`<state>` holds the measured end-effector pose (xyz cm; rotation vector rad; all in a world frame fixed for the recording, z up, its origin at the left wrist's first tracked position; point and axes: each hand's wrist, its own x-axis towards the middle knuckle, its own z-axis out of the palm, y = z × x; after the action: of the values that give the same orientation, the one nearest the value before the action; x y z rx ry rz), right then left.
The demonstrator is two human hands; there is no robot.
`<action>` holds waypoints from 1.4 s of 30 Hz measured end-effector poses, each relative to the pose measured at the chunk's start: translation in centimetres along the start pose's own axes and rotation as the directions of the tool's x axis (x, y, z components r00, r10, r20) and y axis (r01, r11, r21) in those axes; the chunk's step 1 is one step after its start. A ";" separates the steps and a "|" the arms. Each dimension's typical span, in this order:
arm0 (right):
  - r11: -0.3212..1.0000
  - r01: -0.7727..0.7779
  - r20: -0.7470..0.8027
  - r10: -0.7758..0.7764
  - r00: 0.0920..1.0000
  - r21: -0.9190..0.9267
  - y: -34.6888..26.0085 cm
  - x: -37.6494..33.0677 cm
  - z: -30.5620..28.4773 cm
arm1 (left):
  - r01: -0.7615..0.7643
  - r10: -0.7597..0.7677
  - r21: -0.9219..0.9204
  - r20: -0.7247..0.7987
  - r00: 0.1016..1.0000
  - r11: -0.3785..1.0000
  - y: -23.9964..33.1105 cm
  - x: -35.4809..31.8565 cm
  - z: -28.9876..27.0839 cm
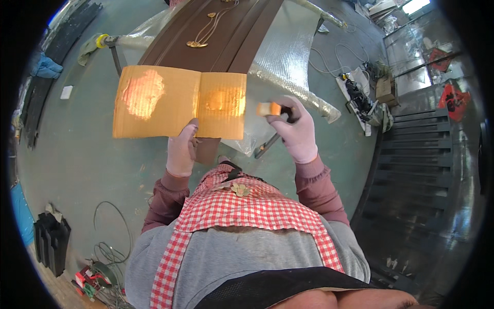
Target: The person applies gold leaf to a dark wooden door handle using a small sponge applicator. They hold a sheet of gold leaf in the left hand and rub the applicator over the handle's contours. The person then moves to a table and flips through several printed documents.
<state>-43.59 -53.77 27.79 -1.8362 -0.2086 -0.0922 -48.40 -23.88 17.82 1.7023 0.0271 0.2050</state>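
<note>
My left hand, in a pale glove, is closed on the lower edge of a folded cardboard sheet, thumb on top. Two shiny patches of gold or copper paint mark the sheet, one on each side of its crease. To its right, apart from it, my gloved right hand is closed on a small orange and cream block; blur hides its exact kind. Beyond the cardboard lies a long brown panel with raised lines. Gold-coloured fittings with curved lines sit on it.
Bubble wrap spreads under and beside the panel, over a stand with a yellow-ended bar. Black slatted panels lie at the right. Cables and tools are on the floor there; a coiled cable lies at the lower left.
</note>
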 end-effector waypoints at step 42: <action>0.979 0.203 0.620 -0.160 0.768 0.001 20.3 45.2 14.5 | 0.279 -0.343 -0.262 -0.891 0.297 0.924 -4.9 6.0 6.6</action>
<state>3.92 -40.82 12.33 -1.8545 -0.8588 0.3864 -41.05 -28.86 12.88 1.2563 1.2235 0.8663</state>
